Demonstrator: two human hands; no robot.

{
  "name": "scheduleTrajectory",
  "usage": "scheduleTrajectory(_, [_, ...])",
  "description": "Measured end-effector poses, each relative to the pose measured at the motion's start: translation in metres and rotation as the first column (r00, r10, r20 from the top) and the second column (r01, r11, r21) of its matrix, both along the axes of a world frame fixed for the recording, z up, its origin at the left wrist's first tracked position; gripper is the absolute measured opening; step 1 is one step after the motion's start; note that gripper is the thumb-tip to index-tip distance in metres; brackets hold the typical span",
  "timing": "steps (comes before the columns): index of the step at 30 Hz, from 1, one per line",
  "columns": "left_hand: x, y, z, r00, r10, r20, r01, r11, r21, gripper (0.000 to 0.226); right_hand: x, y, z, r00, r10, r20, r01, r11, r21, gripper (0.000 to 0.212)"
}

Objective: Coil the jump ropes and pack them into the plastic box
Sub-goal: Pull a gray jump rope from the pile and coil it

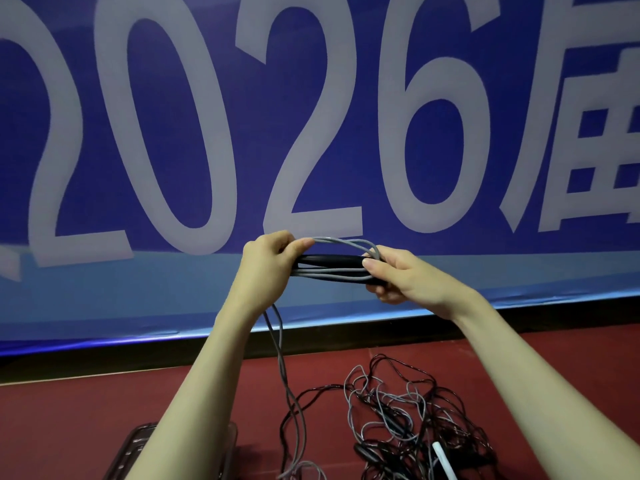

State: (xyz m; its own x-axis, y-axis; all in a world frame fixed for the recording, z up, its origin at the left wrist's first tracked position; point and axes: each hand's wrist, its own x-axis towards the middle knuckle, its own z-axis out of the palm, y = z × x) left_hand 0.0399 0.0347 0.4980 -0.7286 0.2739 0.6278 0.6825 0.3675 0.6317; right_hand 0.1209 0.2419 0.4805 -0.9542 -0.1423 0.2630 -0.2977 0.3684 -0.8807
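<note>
I have the grey rope (pixel 332 268) held up in front of the banner (pixel 311 116), wound into a flat bundle over its black handles (pixel 332 260), and the bundle's long axis runs level from one hand to the other. My left hand (pixel 266 261) grips the left end, its fingers (pixel 289 249) curled over the strands with the thumb pressed on the top loop; my right hand (pixel 398 275) pinches the right end, fingers clamped on the handle tip and the loops there. The uncoiled tail (pixel 280 358) leaves the bundle under my left hand and hangs straight down between my forearms to the floor (pixel 69 427), so the slack to take up lies below and nearer my left side. I judge the next wrap has to draw that tail up and across the bundle. The rope looks thin, smooth and springy, and the top loop bows up away from the handles. Down on the floor, right of the tail, lies a tangle (pixel 408 420) of black and grey ropes. The box (pixel 138 448) sits at the lower left, partly hidden by my left forearm.
</note>
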Motion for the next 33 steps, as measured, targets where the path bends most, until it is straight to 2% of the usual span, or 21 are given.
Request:
scheduleTrajectory(2, [0.003,-0.005,0.004,0.981,-0.107,0.162,0.108,0.994,0.001,0.044,0.0,0.002,0.001,1.0,0.0,-0.006,0.0,1.0,0.027,0.017])
scheduleTrajectory(6, [0.008,-0.025,0.012,0.858,-0.284,0.429,0.338,0.939,-0.056,0.034,0.003,0.003,0.004,0.998,0.054,-0.028,-0.051,0.995,0.09,0.015])
scheduleTrajectory(8, [0.007,-0.035,0.011,0.808,-0.359,0.468,0.399,0.917,0.015,0.031,0.006,0.0,0.007,0.997,0.071,-0.04,-0.066,0.991,0.116,0.023])
scheduleTrajectory(12, [-0.005,-0.038,-0.005,0.722,-0.529,0.446,0.449,0.849,0.279,0.027,0.015,-0.014,0.016,0.986,0.14,-0.091,-0.131,0.987,0.094,0.037])
scheduleTrajectory(15, [-0.006,-0.017,-0.023,0.731,-0.503,0.461,0.387,0.862,0.327,0.013,0.019,-0.022,0.022,0.98,0.093,-0.175,-0.077,0.992,0.095,0.026])
scheduleTrajectory(17, [0.001,0.004,-0.034,0.744,-0.458,0.487,0.366,0.889,0.276,0.02,0.019,-0.023,0.024,0.973,0.02,-0.231,-0.005,0.998,0.066,0.018])
scheduleTrajectory(20, [0.016,0.027,-0.042,0.784,-0.431,0.448,0.408,0.9,0.152,0.028,0.013,-0.017,0.019,0.947,-0.135,-0.29,0.148,0.989,0.022,0.022])
scheduleTrajectory(22, [0.024,0.034,-0.041,0.832,-0.396,0.389,0.432,0.902,-0.007,0.031,0.007,-0.011,0.012,0.924,-0.22,-0.313,0.227,0.974,-0.014,0.026])
scheduleTrajectory(24, [0.029,0.038,-0.038,0.906,-0.327,0.268,0.387,0.897,-0.215,0.033,0.0,-0.007,0.004,0.904,-0.288,-0.315,0.293,0.955,-0.032,0.029])
scheduleTrajectory(26, [0.032,0.041,-0.036,0.963,-0.237,0.128,0.269,0.87,-0.414,0.031,-0.007,-0.005,-0.004,0.889,-0.343,-0.304,0.341,0.938,-0.06,0.031])
scheduleTrajectory(29, [0.037,0.044,-0.036,0.985,-0.164,-0.051,0.095,0.77,-0.631,0.024,-0.013,-0.006,-0.012,0.851,-0.414,-0.321,0.417,0.907,-0.063,0.029])
scheduleTrajectory(33, [0.039,0.035,-0.031,0.963,-0.234,-0.135,0.078,0.719,-0.691,0.019,-0.011,-0.011,-0.018,0.804,-0.409,-0.432,0.477,0.877,0.059,0.027])
